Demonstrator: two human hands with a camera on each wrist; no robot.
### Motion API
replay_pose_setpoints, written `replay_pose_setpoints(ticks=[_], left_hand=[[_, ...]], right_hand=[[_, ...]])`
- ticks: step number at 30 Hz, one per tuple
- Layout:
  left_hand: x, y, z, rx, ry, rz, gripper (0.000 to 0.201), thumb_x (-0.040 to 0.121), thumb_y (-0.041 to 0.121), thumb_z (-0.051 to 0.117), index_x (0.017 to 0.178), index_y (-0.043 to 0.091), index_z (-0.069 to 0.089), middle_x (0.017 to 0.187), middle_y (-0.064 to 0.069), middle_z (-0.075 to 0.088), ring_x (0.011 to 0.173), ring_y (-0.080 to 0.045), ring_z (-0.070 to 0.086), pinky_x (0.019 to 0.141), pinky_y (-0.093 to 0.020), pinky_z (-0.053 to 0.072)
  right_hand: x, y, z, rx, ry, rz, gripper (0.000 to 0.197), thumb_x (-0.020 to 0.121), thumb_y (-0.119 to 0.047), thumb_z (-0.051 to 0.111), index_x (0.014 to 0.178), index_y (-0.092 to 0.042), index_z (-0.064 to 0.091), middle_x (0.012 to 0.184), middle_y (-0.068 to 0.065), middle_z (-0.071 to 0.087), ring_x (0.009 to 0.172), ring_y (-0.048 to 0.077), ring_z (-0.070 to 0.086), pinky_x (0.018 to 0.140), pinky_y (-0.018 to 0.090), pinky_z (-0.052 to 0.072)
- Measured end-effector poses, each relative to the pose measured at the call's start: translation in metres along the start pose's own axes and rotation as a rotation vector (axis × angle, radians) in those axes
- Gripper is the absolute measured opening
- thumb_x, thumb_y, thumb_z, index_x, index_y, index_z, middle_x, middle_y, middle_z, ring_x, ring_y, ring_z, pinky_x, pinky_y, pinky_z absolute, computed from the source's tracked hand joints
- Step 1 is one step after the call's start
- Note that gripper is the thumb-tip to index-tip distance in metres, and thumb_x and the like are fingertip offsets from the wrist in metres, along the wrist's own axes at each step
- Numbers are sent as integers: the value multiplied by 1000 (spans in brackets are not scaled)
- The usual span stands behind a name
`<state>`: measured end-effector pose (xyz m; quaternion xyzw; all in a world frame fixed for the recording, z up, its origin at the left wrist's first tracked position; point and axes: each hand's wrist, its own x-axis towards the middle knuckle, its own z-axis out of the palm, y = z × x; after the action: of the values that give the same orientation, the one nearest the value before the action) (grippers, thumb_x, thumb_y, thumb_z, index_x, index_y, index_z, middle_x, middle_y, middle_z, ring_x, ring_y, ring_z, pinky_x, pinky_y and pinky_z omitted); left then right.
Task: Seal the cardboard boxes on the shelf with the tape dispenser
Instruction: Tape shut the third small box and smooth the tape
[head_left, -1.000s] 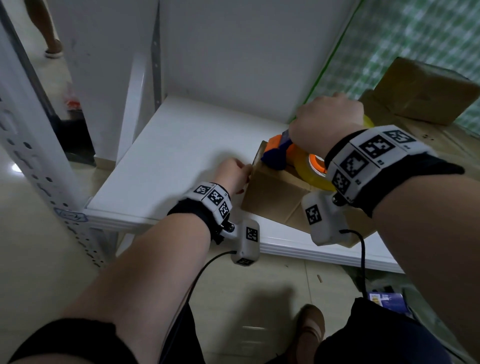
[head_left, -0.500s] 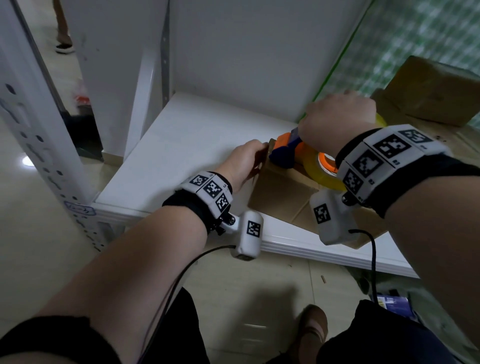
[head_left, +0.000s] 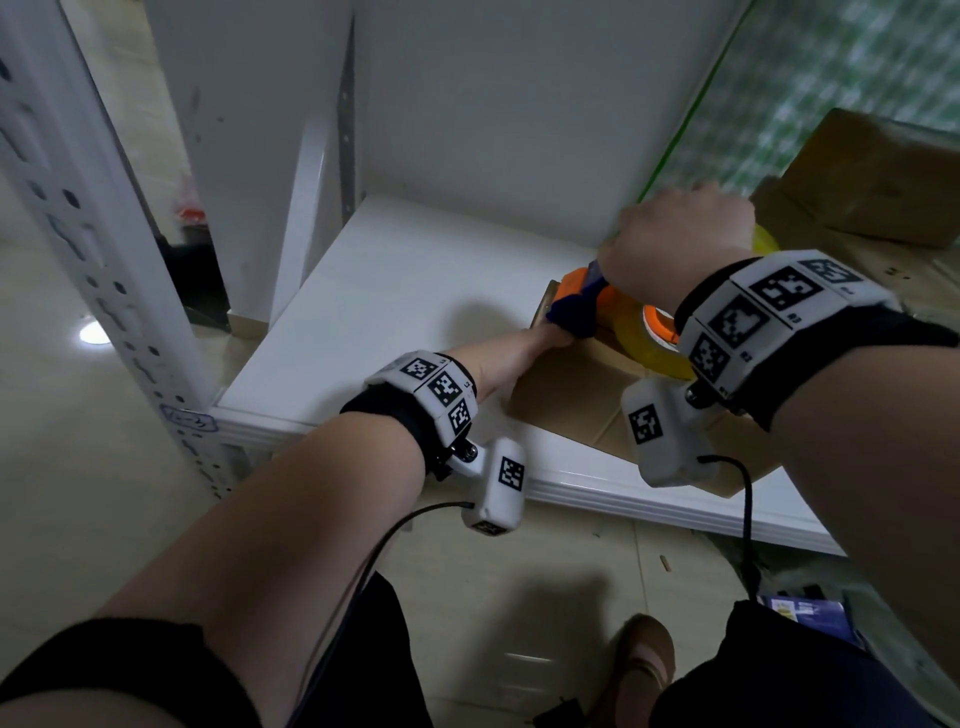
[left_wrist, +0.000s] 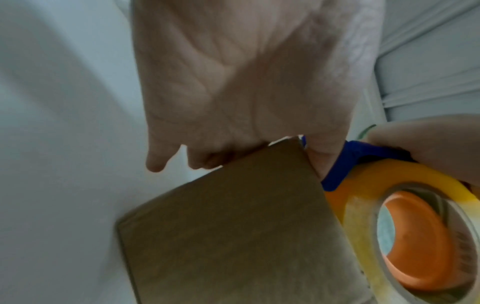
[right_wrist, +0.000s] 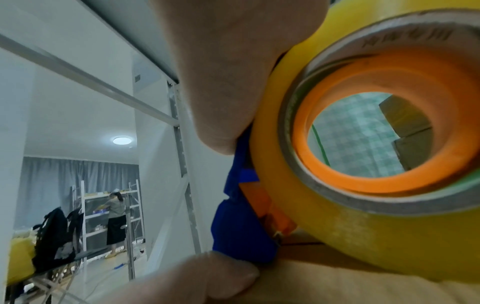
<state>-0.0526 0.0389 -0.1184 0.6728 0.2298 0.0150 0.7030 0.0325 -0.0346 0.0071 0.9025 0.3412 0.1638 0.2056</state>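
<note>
Gripping the tape dispenser (head_left: 613, 306) from above, the right hand (head_left: 680, 244) has its fingers curled over the blue and orange frame, and the yellowish tape roll (right_wrist: 363, 164) sits on the top of the cardboard box (head_left: 587, 395) near its far left corner. The left hand (left_wrist: 244, 82) reaches in along the box's left side; its thumb lies on the top beside the dispenser's blue nose while its fingers (left_wrist: 155, 162) bend over the far edge, so it holds that corner. Judging by this, the left hand is there to steady the box and perhaps pin the tape end, so that the dispenser can be drawn back along the seam without dragging the box. Both forearms stretch forward and down, the right wrist raised above the roll, the left low and nearly level with the shelf (head_left: 395, 291). The box stands at the front of the white shelf board, one corner jutting past its edge. More cardboard boxes (head_left: 878, 182) lie further right.
</note>
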Motion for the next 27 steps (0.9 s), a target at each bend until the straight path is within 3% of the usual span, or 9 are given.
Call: replay_pose_setpoints(ticks=[2,4,5,8,11,15,20,23,27], left_hand=[[3,9,-2,77,42,41,40,96,20,48,134,10,39,116,-1,56,103,-16,54,69,5,35],[8,17,-3,163,73,87,79,89,19,58,152,17,10,146,-5,38,130,-23,39,100,-19,32],[9,21,-2,208,71,110,85,85,21,61,152,22,8,146,-5,39,130,-25,40,102,-29,34],[16,27,0,302,65,162,71,84,22,68,143,21,29,126,-2,53,112,-18,50,89,-27,38],[18,28,1,339,75,180,81,70,38,81,138,25,41,122,5,59,114,-15,54,97,-29,41],[23,30,3,434,102,120,87,47,56,82,125,29,56,112,8,67,106,-13,61,98,-32,46],[22,34,8,563,147,117,56,67,49,79,113,25,59,100,10,63,93,-6,57,82,-22,47],[20,38,11,524,127,148,62,67,37,83,122,26,55,104,16,62,99,-3,56,81,-17,43],[23,38,12,566,156,169,85,58,47,85,132,29,48,117,13,62,111,-7,55,97,-26,43]], right_hand=[[-2,6,1,107,60,8,32,93,-32,33,95,-10,56,92,11,51,88,29,41,70,37,38],[-4,15,3,281,157,28,24,89,-28,39,86,-9,55,83,11,50,84,29,43,66,36,39],[-5,21,4,377,213,32,22,87,-24,42,84,-8,56,80,11,50,87,31,46,65,35,39],[-7,38,8,598,333,46,28,80,-24,45,92,-7,64,92,14,58,104,36,50,70,34,39],[-13,54,13,743,292,194,44,80,-41,52,115,-15,60,117,10,55,118,33,43,85,38,41],[-14,70,24,1093,36,330,66,69,-59,63,117,-16,55,104,1,55,95,21,53,79,35,49],[-12,88,29,1374,-110,363,75,54,-65,75,103,-11,63,101,4,66,89,23,65,84,40,55],[-11,98,34,1504,-244,314,87,39,-67,80,107,-15,66,98,3,72,86,24,70,84,40,55],[-16,107,37,1628,-462,151,59,67,-56,75,109,-15,68,94,5,75,80,21,72,70,31,57]])
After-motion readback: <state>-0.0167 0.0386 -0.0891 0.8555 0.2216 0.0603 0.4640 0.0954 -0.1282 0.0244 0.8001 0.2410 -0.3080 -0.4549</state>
